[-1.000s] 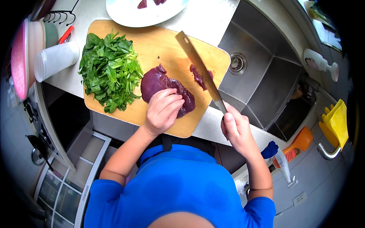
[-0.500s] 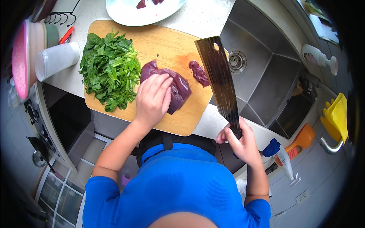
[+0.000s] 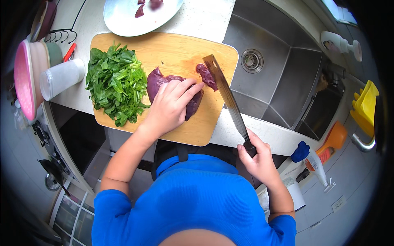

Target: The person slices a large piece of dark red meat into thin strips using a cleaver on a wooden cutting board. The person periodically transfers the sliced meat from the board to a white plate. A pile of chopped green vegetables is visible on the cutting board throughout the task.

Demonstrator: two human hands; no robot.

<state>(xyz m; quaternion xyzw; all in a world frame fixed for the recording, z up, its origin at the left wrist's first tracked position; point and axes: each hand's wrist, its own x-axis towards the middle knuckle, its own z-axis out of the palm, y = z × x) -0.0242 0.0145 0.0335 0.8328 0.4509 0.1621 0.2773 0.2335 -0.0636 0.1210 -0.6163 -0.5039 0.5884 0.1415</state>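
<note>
A dark red slab of raw liver (image 3: 155,80) lies on the wooden cutting board (image 3: 180,45). My left hand (image 3: 169,104) rests over it with curved, slightly spread fingers, holding it against the board; its thumb is hidden. In my right hand (image 3: 258,158) is the black handle of a cleaver (image 3: 227,96), closed in my fingers. The blade is tilted nearly edge-on to view, its far end over the board's right side. Beside that end sits a small heap of cut liver (image 3: 206,76), partly behind the blade. Chopped leafy greens (image 3: 117,84) are piled on the board's left.
Beyond the board stands a white plate (image 3: 141,22) with a few liver pieces. A steel sink (image 3: 262,88) lies to the right. At left are a white plastic cup (image 3: 63,78), a red-handled tool (image 3: 70,52) and a pink basin (image 3: 25,80). Yellow gloves (image 3: 365,106) hang far right.
The cleaver has turned from broad side up to nearly edge-on and moved closer to the liver. My left hand has slid right over the slab, fingers reaching further right. The whole view has shifted slightly.
</note>
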